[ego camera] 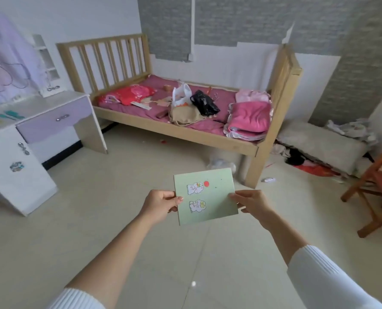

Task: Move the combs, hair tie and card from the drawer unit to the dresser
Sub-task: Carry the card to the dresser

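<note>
A pale green card point(216, 197) with cartoon stickers is held out in front of me over the floor. My left hand point(161, 205) pinches its left edge and my right hand point(253, 204) pinches its right edge. The white and lilac dresser point(51, 105) stands at the left. Two teal combs point(10, 114) lie on its top near the left edge of view, with a small yellowish item beside them too blurred to identify. The drawer unit is out of view.
A wooden bed point(185, 130) with pink bedding, bags and folded clothes fills the middle. A grey bench point(319, 143) with clutter sits at the right, next to a wooden chair point(377, 181). Small scraps litter the pale tiled floor point(118, 219).
</note>
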Available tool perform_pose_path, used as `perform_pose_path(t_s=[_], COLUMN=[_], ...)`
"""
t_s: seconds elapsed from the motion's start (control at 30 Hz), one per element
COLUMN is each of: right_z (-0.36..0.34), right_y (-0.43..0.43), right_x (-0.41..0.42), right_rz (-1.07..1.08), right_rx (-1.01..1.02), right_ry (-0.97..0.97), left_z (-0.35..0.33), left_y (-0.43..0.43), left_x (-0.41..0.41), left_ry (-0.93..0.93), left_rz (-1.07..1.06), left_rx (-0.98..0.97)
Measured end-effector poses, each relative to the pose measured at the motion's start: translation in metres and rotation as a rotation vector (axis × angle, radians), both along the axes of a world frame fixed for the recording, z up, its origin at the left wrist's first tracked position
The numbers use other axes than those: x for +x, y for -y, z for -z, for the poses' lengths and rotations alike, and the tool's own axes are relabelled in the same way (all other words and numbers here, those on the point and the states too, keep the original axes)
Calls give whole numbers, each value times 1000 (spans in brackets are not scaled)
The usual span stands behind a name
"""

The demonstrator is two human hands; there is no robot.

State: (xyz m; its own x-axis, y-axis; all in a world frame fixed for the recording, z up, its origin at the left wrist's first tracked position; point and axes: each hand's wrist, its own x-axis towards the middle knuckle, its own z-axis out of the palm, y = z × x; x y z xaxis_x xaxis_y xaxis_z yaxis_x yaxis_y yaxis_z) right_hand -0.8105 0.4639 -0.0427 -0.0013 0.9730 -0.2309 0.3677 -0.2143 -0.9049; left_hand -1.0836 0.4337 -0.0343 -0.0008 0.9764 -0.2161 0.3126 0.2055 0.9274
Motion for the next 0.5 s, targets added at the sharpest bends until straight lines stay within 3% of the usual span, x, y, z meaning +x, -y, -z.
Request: perform_pose_path(t_s=[0.23, 0.5], right_z=[-16, -19], right_y=[-145, -349], right_x=[-172, -338], right_rz=[-141, -278], right_rx=[26, 25], right_ry=[-27, -59], left_z=[3, 2], left_y=[-90, -250], left_x=[-162, -315], left_ry=[104, 210], left_rz=[-218, -370], left_rx=[-11, -1])
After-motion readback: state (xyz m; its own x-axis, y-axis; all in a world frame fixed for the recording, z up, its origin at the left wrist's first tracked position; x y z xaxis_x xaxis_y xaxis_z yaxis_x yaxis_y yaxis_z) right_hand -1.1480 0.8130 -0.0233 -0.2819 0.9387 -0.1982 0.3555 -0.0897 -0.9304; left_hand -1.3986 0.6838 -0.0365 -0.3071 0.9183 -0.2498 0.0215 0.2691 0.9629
